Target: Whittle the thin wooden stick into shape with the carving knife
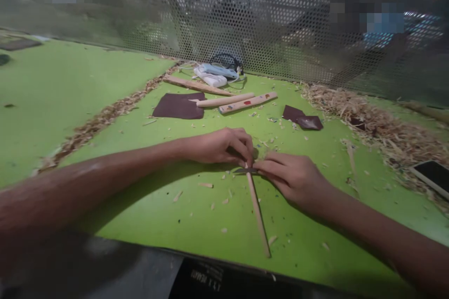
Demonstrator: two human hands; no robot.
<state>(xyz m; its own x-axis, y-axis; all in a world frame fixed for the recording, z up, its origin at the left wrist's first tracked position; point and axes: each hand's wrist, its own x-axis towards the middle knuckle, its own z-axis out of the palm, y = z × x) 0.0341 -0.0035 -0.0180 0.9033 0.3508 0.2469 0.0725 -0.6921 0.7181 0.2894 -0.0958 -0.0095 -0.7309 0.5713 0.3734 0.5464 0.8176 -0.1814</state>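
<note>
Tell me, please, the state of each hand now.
Left hand: closed on the far end of the thin stick.
Right hand: closed, holding a dark strip.

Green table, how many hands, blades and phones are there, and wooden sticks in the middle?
Hands: 2 (left hand, right hand)
Dark blade: 1
Wooden sticks: 4 (thin stick, plain stick, painted stick, flat stick)
Phone: 1
Total: 8

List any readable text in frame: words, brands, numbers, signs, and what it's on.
Nothing reads clearly enough to quote.
Black item below the table edge: pale lettering, too blurred to read.
Painted stick: coloured marks, no legible letters.
Phone: dark screen, no readable text.
</note>
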